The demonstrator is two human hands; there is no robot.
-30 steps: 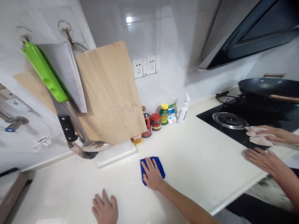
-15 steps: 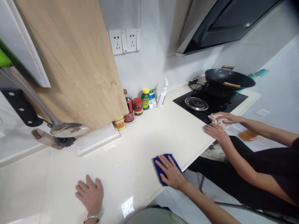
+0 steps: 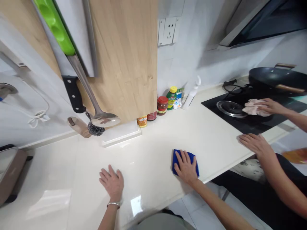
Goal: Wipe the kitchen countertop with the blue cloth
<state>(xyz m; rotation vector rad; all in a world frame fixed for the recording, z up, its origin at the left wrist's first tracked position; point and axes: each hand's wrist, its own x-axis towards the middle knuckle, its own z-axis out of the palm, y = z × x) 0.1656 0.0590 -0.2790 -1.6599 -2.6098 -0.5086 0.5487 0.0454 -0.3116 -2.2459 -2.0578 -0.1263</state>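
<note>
Head view: I look down at a pale surface (image 3: 148, 150).
Left hand (image 3: 112, 182): grip empty, fingers spread flat.
Right hand (image 3: 186, 167): grip open, laid flat over the blue cloth (image 3: 174, 159) near the surface's front edge.
Co-worker's hand (image 3: 271, 107): on a pink cloth (image 3: 252, 107), atop the cooktop (image 3: 250, 125).
Wok (image 3: 267, 76): farther back.

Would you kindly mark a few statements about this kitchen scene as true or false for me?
1. The right hand lies on a blue cloth. True.
2. The left hand is gripping the ladle. False: it lies palm down on the white countertop.
3. The white spray bottle stands between the yellow-lidded jar and the black hob. True.
4. Both of the co-worker's hands are on the pink cloth. False: one hand is on it; the other hand rests by the counter's edge.
</note>
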